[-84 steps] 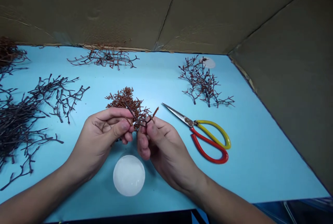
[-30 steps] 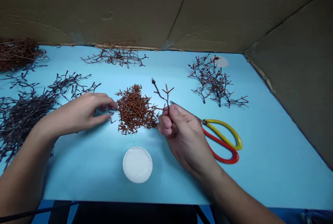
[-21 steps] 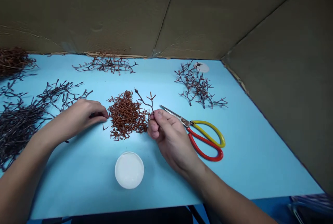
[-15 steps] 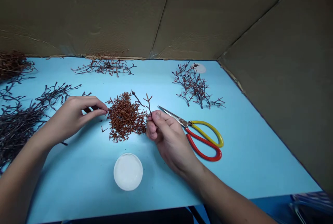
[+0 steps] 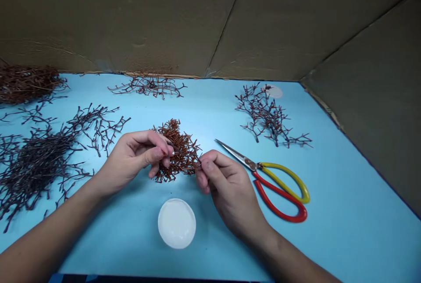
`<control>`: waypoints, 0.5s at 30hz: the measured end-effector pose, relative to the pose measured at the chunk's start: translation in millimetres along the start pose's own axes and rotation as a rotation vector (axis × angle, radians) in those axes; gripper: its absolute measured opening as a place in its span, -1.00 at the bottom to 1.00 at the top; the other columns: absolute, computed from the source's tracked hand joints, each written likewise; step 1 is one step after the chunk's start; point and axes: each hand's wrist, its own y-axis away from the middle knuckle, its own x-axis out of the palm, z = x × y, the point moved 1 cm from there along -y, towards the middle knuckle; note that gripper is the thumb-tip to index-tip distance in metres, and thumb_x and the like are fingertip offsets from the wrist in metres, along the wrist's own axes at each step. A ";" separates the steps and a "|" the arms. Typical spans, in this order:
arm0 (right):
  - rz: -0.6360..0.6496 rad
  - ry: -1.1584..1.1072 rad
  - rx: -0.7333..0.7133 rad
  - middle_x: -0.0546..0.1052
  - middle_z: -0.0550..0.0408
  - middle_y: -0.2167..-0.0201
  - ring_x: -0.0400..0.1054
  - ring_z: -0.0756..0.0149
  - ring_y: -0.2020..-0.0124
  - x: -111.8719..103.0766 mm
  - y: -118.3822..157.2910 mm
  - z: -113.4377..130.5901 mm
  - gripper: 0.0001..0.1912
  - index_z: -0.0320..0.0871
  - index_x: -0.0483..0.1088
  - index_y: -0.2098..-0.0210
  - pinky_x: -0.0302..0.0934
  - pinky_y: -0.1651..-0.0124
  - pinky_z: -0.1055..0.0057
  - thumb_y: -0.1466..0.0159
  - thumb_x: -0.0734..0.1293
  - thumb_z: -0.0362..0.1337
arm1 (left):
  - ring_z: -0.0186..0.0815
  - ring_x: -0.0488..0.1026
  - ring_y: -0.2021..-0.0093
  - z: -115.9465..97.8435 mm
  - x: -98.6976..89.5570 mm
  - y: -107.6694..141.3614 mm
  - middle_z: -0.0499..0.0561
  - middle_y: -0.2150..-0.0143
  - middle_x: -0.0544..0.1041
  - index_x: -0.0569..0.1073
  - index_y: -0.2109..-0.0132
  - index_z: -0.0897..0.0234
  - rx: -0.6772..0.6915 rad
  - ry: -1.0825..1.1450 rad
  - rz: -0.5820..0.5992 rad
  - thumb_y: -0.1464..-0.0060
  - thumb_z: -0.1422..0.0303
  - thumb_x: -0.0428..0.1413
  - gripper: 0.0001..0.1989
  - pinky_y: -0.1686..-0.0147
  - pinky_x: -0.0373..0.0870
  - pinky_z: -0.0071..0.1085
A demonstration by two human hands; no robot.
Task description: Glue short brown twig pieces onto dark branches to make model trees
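The person's left hand [image 5: 136, 156] and right hand [image 5: 226, 182] hold, fingers [image 5: 161, 151] closed narrowly, a thin dark-brown twig [image 5: 174, 147] above a loose heap of cut reddish-brown twig pieces [image 5: 179, 167] on the pale-blue surface [image 5: 329, 230].

Left hand [image 5: 136, 158] and right hand [image 5: 226, 182], pinching

Bright, even light on the blue tabletop [image 5: 332, 239], soft shadows under the hands [image 5: 138, 156] [image 5: 230, 191], mild wide-angle edge bowing.
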 end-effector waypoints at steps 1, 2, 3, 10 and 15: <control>0.001 -0.002 0.005 0.43 0.24 0.58 0.17 0.43 0.55 0.9 0.2 -0.5 -0.66 -0.09 0.49 0.35 0.09 0.45 0.44 -0.38 0.52 0.01 | -0.41 0.54 0.43 0.5 0.7 0.2 0.07 0.25 0.64 0.67 0.29 0.27 -0.016 0.025 0.003 -0.19 0.28 0.43 -0.83 0.61 0.42 -0.60; 0.002 -0.002 0.009 0.43 0.24 0.58 0.16 0.43 0.55 1.7 0.4 -0.8 -0.65 -0.08 0.49 0.35 0.10 0.45 0.44 -0.37 0.53 0.02 | -0.43 0.52 0.45 0.9 1.5 0.4 0.07 0.26 0.63 0.66 0.30 0.28 -0.029 0.049 0.003 -0.18 0.27 0.44 -0.81 0.62 0.39 -0.62; 0.003 0.000 0.013 0.43 0.24 0.58 0.16 0.42 0.55 2.4 0.7 -0.9 -0.65 -0.08 0.49 0.35 0.10 0.45 0.44 -0.37 0.53 0.03 | -0.45 0.51 0.47 1.3 2.4 0.7 0.06 0.26 0.63 0.66 0.30 0.28 -0.039 0.072 0.000 -0.17 0.25 0.44 -0.79 0.62 0.37 -0.63; -0.003 0.000 0.014 0.43 0.23 0.57 0.17 0.42 0.55 4.6 1.8 2.5 -0.64 -0.08 0.49 0.35 0.11 0.47 0.44 -0.34 0.55 0.04 | -0.49 0.42 0.51 6.9 9.4 2.7 0.03 0.26 0.62 0.66 0.34 0.24 -0.097 0.169 -0.032 -0.06 0.21 0.51 -0.75 0.64 0.26 -0.62; 0.012 -0.005 0.017 0.43 0.23 0.58 0.17 0.42 0.55 5.1 2.2 3.2 -0.63 -0.08 0.50 0.35 0.12 0.47 0.44 -0.33 0.56 0.05 | -0.50 0.39 0.51 11.7 10.4 2.8 0.03 0.30 0.61 0.68 0.35 0.26 -0.121 0.190 -0.064 0.00 0.19 0.54 -0.72 0.61 0.26 -0.61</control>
